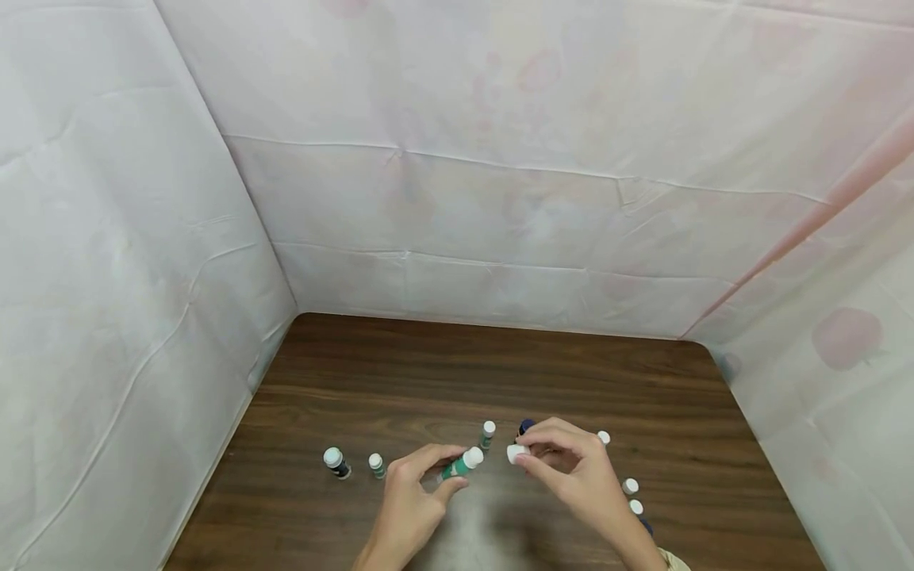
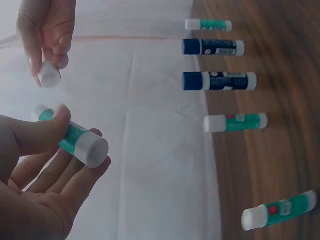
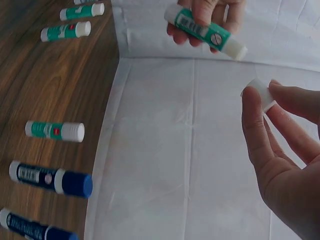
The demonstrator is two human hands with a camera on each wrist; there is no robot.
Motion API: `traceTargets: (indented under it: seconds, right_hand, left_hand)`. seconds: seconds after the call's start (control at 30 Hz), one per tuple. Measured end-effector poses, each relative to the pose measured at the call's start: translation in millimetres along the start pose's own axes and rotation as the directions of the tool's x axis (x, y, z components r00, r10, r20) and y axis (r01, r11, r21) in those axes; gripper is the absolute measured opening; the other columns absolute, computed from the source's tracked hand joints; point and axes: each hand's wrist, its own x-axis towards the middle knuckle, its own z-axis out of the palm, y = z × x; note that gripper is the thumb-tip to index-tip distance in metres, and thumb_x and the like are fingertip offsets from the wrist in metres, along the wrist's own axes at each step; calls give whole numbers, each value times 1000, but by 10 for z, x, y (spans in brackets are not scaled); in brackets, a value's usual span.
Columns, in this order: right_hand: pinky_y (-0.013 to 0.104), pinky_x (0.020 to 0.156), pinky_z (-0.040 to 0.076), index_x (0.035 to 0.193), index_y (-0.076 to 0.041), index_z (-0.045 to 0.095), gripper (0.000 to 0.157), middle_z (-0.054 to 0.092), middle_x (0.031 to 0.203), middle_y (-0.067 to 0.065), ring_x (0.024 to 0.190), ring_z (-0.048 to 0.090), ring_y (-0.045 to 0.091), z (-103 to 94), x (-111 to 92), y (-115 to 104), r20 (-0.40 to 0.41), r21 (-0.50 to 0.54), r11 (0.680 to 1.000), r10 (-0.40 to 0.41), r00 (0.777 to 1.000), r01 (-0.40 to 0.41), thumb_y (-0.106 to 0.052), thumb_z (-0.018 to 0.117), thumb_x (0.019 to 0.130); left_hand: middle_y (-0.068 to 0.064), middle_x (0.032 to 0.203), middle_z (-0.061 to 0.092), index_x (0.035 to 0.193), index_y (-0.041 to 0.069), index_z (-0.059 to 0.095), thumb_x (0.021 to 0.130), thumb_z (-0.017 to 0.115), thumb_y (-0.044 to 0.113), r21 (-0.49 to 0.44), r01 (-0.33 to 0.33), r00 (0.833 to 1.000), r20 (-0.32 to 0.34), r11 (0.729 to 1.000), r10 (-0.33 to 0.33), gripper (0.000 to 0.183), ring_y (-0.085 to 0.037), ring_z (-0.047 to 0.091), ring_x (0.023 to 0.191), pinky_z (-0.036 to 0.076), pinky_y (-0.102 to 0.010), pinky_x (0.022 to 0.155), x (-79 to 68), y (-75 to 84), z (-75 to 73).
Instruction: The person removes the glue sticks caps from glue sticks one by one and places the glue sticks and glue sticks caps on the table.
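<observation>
Fingers and thumb of my left hand [image 1: 408,498] grip a green glue stick [image 1: 455,468]. Its white end tilts up and to the right. The right wrist view shows a pale, uncapped tip on this glue stick [image 3: 197,29]. Between the thumb and fingers of my right hand [image 1: 574,472], a white cap [image 1: 517,453] is pinched, a short gap to the right of the glue stick. Just beyond the hands stand a small green glue stick [image 1: 487,436] and a dark blue one [image 1: 526,427], the latter partly hidden by the right hand.
Left of the hands on the brown wooden table [image 1: 607,369] stand a dark stick with a white top [image 1: 336,462] and a green glue stick [image 1: 377,466]. Several more sticks, one with a white top [image 1: 630,486], stand at the right. White sheeting [image 1: 457,214] walls the table's back and sides.
</observation>
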Motion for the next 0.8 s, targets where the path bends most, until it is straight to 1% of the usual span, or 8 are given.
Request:
traceTargets:
  seconds: [0.1,0.2,0.23,0.33,0.43,0.6,0.8]
  right_hand:
    - [32,58,57,95,0,68,19,65,92,11,73,63,17,-87,-27,30,-25,-30,999,-13,1000,13,6,73,77]
    - [33,58,57,94,-1,68,18,65,92,11,74,63,17,-171,-58,55,-46,-61,998,-2,999,-1,6,73,78]
    - [33,59,57,94,-1,68,17,65,92,10,75,64,17,-198,-70,57,-55,-69,997,14,998,-18,5,73,78]
    - [33,61,57,94,-3,68,16,66,91,9,76,64,17,-278,-109,72,-81,-104,993,48,996,-56,1,73,79]
    - [33,61,57,94,-3,68,16,66,91,8,76,64,16,-349,-146,95,-108,-115,990,70,992,-83,1,73,79]
    - [36,60,57,94,0,68,17,65,91,11,76,65,15,-449,-216,159,-137,-126,988,71,988,-89,7,71,79]
    - [36,60,57,94,1,67,15,64,93,13,74,65,21,-561,-271,247,-187,-150,979,111,976,-140,2,72,80]
  left_hand:
    - [6,97,67,100,13,69,67,79,-5,-30,60,998,-2,998,-60,38,-12,66,88,55,-25,78,-6,-39,33]
    - [1,101,65,101,7,67,69,78,-6,-61,96,995,-7,994,-96,36,-19,65,94,53,-26,83,-17,-106,71]
    - [-1,102,64,102,6,66,70,77,-6,-71,106,994,-10,992,-107,36,-22,65,96,52,-27,84,-24,-135,86]
    - [-2,102,61,102,5,65,70,77,-7,-74,147,989,-15,986,-149,36,-24,63,98,52,-29,85,-47,-238,138]
    - [0,99,60,100,7,64,69,77,-8,-45,185,982,-30,982,-187,37,-23,63,96,52,-29,85,-66,-341,196]
    - [1,95,61,95,9,64,67,78,-11,5,206,977,-54,979,-205,37,-20,64,91,54,-31,80,-90,-481,280]
    - [2,93,61,93,9,64,65,79,-11,41,221,974,-66,974,-218,37,-19,64,89,55,-31,79,-110,-575,322]
